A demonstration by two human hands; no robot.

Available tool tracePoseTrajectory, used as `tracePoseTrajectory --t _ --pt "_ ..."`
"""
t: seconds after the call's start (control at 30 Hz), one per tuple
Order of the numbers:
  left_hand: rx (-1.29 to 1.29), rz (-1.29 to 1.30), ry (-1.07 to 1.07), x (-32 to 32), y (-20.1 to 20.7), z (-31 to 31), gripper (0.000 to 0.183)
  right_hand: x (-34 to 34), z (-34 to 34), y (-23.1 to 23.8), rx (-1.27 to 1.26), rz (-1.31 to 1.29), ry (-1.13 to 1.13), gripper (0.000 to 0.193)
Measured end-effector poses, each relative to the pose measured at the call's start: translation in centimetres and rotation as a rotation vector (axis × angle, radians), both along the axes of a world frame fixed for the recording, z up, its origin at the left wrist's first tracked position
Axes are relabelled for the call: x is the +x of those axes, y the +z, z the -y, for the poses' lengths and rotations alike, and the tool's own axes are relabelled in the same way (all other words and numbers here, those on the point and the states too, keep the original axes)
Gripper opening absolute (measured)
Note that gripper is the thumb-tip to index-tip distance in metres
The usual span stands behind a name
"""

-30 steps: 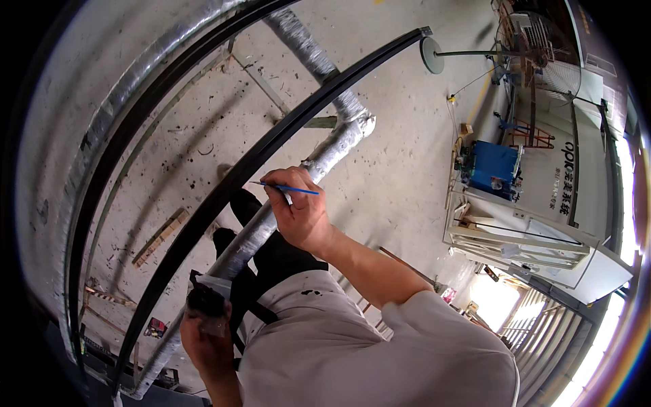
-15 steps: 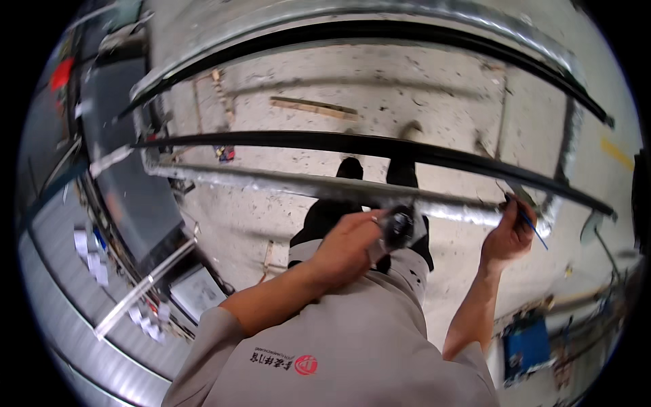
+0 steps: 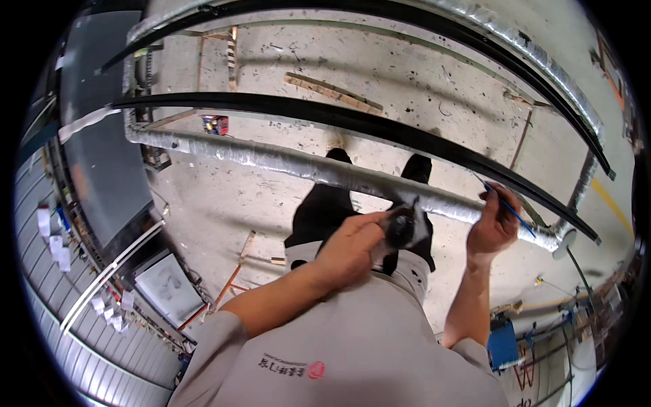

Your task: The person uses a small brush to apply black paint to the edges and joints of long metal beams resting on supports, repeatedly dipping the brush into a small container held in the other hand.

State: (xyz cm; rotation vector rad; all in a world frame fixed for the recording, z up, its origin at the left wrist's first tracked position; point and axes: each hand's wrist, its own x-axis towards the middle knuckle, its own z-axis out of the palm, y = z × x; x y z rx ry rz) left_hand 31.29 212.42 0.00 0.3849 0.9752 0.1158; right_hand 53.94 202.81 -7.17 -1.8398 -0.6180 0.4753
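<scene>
My left hand [image 3: 349,251] is closed round a small clear plastic cup [image 3: 401,229] with black contents, held in front of my waist. In my right hand [image 3: 496,227] is a thin blue-handled brush [image 3: 519,220], pinched between the fingers. Its tip points toward the near black bar [image 3: 285,105]; whether they touch I cannot tell. That long bar rests across a frame wrapped in silvery film [image 3: 271,159], and the right hand is by the bar's right part. A second black bar [image 3: 468,42] lies parallel, farther off.
A wooden strip [image 3: 332,91] and a small red object [image 3: 215,124] lie on the speckled floor inside the frame. To the left stands a long dark grey panel [image 3: 108,136]. A round disc on a stalk [image 3: 564,244] stands by the frame's right corner; a blue box [image 3: 503,344] sits lower right.
My view has turned, so the bars and frame sit higher and slant more to the right. The right hand has shifted slightly left and lower, still with the brush. The left hand keeps the cup.
</scene>
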Motion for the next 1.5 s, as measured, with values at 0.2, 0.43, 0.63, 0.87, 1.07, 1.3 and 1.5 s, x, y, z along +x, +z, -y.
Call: tracePoseTrajectory --t 0.2,0.43,0.63,0.87,1.07,1.3,1.5 --pt "-0.118 -0.041 0.299 -12.5 -0.7 -5.1 0.043 -12.1 -7.3 0.3 0.043 -0.098 0.089 0.016" --pt "-0.114 -0.113 0.364 -17.0 -0.9 -8.3 0.047 -18.8 -12.6 0.8 0.072 -0.138 0.274 0.015" --pt "-0.037 -0.108 0.36 -18.9 -3.0 -11.7 0.046 -21.4 -15.6 1.3 0.098 -0.119 0.349 0.02" --pt "-0.174 -0.124 0.296 -20.7 -4.3 -17.3 0.042 -25.9 -16.7 3.5 0.136 0.097 0.591 0.033" --pt "-0.246 -0.1 0.198 -24.2 -4.6 -20.8 0.04 -32.6 -18.0 3.0 0.083 0.226 0.501 0.034" --pt "-0.332 -0.002 0.081 -28.0 -4.9 -23.5 0.041 -37.7 -19.8 3.0 -0.004 0.287 0.42 0.034" --pt "-0.356 0.09 0.077 -28.8 -4.7 -24.0 0.041 -38.9 -19.6 3.0 0.033 0.262 0.351 0.031"
